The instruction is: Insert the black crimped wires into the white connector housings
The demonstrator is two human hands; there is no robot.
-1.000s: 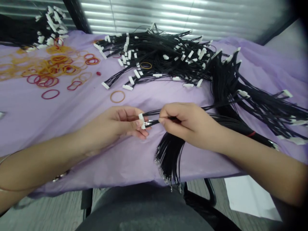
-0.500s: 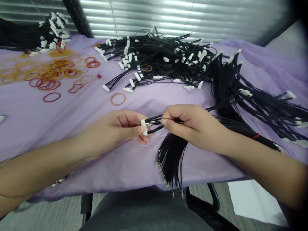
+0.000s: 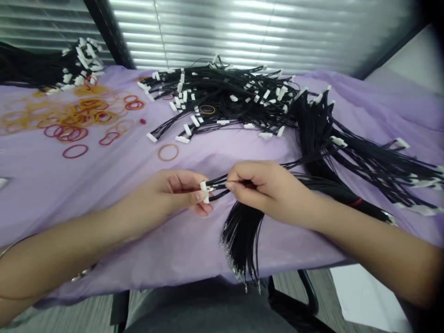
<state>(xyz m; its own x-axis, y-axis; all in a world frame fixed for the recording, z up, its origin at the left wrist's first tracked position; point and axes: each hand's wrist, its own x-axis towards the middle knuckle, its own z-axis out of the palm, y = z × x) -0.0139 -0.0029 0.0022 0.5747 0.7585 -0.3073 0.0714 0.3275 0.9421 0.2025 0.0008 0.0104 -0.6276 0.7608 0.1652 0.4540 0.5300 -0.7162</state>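
Between the thumb and fingers of my left hand [image 3: 183, 193] is a white connector housing [image 3: 204, 191], held upright on edge. Several black wires [image 3: 218, 181] run from its right side toward my right hand [image 3: 263, 189]. My right hand pinches these wires close to the connector, its fingertips partly hiding them. Small silvery wire terminals [image 3: 211, 188] show in the gap at the connector's face; whether they sit inside it I cannot tell. Below my right hand, a bundle of loose black wires [image 3: 243, 226] fans downward with bare metal terminals at its ends.
A heap of black wire harnesses [image 3: 229, 95] with white connectors lies at the back, with more harnesses [image 3: 374, 162] at right. Orange and red rubber bands [image 3: 79, 111] are scattered at left. Another harness bundle [image 3: 34, 64] lies far left. The purple cloth [image 3: 138, 263] ends at the front edge.
The camera view has tilted slightly, so the scene sits a little lower in the picture. Both hands keep the same grip on the connector and wires, with almost no shift between them.
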